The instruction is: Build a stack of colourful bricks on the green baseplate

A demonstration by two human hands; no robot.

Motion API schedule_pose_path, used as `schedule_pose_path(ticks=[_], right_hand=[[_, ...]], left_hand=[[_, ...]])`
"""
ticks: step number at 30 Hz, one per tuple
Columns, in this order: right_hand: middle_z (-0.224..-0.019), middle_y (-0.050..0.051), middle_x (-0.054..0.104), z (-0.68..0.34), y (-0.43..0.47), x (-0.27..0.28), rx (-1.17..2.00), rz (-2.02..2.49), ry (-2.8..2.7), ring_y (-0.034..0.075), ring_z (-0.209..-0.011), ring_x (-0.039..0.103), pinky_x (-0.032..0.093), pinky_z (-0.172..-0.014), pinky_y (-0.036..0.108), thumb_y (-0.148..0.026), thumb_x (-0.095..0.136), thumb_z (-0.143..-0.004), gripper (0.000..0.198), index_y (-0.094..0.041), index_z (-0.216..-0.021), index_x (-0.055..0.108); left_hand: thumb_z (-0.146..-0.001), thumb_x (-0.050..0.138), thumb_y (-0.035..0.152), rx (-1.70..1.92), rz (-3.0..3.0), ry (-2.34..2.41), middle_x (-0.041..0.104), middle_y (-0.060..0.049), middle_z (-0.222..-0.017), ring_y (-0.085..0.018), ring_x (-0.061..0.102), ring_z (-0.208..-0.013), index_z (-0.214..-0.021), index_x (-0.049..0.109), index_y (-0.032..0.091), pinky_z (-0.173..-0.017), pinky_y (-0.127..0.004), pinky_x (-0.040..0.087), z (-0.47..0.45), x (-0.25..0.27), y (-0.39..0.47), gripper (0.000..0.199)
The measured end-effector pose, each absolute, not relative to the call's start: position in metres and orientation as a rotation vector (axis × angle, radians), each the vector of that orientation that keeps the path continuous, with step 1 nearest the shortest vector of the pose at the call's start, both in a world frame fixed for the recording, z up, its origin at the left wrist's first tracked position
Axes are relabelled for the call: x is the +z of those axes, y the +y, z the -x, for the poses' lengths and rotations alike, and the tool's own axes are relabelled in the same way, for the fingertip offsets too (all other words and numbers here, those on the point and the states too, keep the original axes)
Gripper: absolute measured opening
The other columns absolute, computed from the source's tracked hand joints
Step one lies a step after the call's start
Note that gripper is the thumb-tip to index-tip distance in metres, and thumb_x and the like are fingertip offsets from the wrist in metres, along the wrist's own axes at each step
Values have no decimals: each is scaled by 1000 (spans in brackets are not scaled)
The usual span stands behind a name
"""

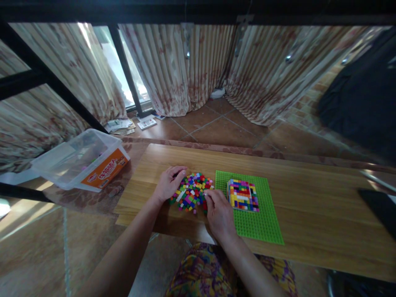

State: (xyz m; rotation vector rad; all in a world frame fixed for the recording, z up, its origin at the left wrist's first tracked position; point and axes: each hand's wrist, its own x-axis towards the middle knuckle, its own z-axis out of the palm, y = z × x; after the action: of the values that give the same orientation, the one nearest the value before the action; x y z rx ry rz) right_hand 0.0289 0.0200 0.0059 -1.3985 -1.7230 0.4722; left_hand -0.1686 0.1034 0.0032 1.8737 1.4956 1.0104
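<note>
A loose pile of small multicoloured building bricks point(193, 190) lies on the wooden table. My left hand point(168, 183) rests at the pile's left edge, thumb and fingers apart, with nothing seen in it. At the right side of the pile, my right hand point(220, 212) has its thumb and forefinger pinched together. Whatever is between those fingertips is too small to make out. Just beyond the right hand, a green baseplate point(267, 222) carries a rectangular block of coloured bricks point(243, 194), built up in layers. The right hand covers part of the baseplate's left edge.
The wooden table point(312, 202) stretches to the right, where a dark flat object point(379, 210) lies near its end. On the floor at left stands a clear plastic box point(74, 161) with an orange label. Papers point(120, 125) lie by the striped curtains point(167, 66).
</note>
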Motion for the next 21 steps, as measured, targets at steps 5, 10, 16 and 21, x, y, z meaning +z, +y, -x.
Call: schedule_pose_path(ticks=[5, 10, 16, 21], right_hand=[[-91, 7, 68, -27, 18, 9, 474, 1396, -1690, 17, -87, 64, 52, -79, 30, -19, 42, -98, 25, -19, -100, 67], [-94, 7, 69, -28, 20, 8, 461, 1379, -1700, 17, -88, 66, 54, -82, 31, -21, 43, -98, 24, -20, -105, 67], [-98, 7, 70, -29, 21, 3, 409, 1341, -1769, 17, -93, 66, 54, -86, 33, -19, 43, -98, 25, -22, -106, 67], [-98, 6, 69, -30, 20, 1, 408, 1357, -1792, 18, -92, 65, 54, -85, 32, -16, 45, -96, 22, -22, -101, 66]], left_hand=[[-92, 48, 41, 999, -1870, 1501, 73, -6, -103, -20, 66, -99, -108, 70, 21, -92, -34, 52, 169, 3, 103, 34], [-92, 48, 42, 997, -1879, 1507, 73, -6, -104, -20, 67, -98, -108, 70, 21, -92, -34, 52, 170, 1, 104, 35], [-92, 49, 43, 1015, -1860, 1491, 74, -6, -100, -20, 67, -98, -109, 70, 22, -90, -33, 53, 170, -1, 104, 35], [-91, 49, 43, 1018, -1854, 1485, 74, -5, -96, -20, 67, -97, -109, 70, 23, -89, -33, 54, 171, -1, 104, 34]])
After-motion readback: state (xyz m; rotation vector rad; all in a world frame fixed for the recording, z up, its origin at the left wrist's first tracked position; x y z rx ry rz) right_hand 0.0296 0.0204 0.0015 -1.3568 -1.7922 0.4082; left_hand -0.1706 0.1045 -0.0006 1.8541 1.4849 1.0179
